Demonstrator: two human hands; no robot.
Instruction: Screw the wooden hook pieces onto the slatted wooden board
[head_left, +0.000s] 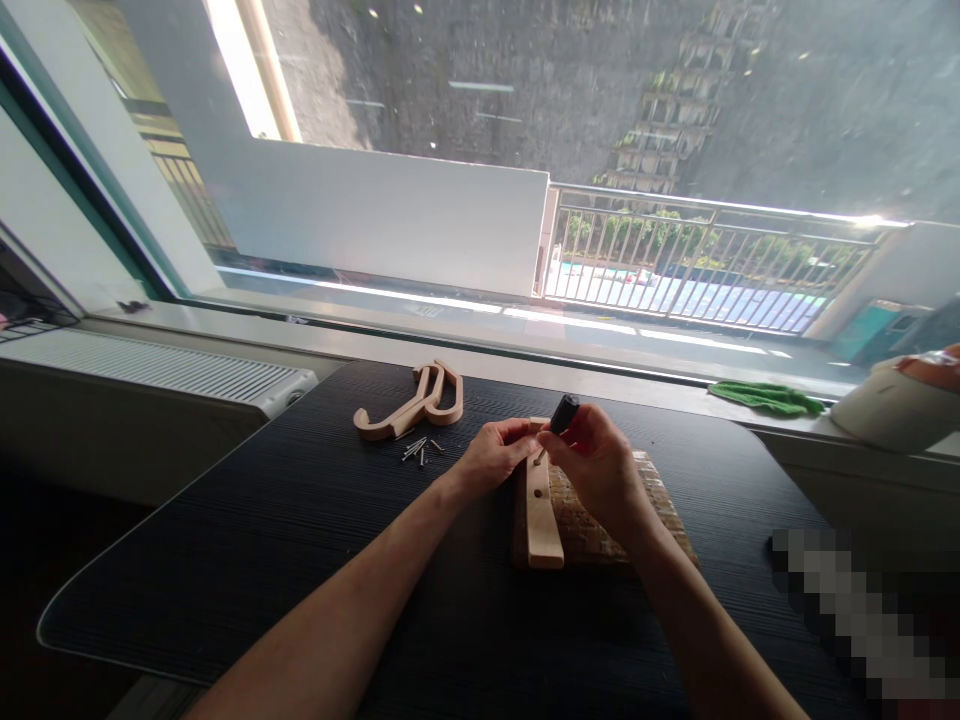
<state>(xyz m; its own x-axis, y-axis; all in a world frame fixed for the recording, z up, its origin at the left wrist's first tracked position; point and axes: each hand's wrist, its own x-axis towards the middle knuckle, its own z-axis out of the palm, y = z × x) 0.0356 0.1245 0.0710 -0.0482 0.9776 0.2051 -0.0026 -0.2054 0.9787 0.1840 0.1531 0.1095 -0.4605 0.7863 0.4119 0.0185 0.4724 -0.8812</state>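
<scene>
My right hand (600, 465) grips a black-handled screwdriver (564, 412), its shaft slanting down to the left. Beneath the shaft, a screw (538, 461) appears to stand in a pale wooden piece (544, 535) with a flared near end. A dark round hole shows lower down on that piece. My left hand (499, 450) is closed at the piece's far end, fingers pressed against it; what else they may pinch is hidden. The wooden piece lies along the left side of a brown block with a bumpy, shiny top (592, 525).
Left of my hands, several curved wooden hooks (397, 418) lie by a small heap of screws (418, 450) on the black table (247, 560). A green cloth (765, 397) and a pale pot (892, 405) sit on the windowsill. A white radiator (172, 365) stands left.
</scene>
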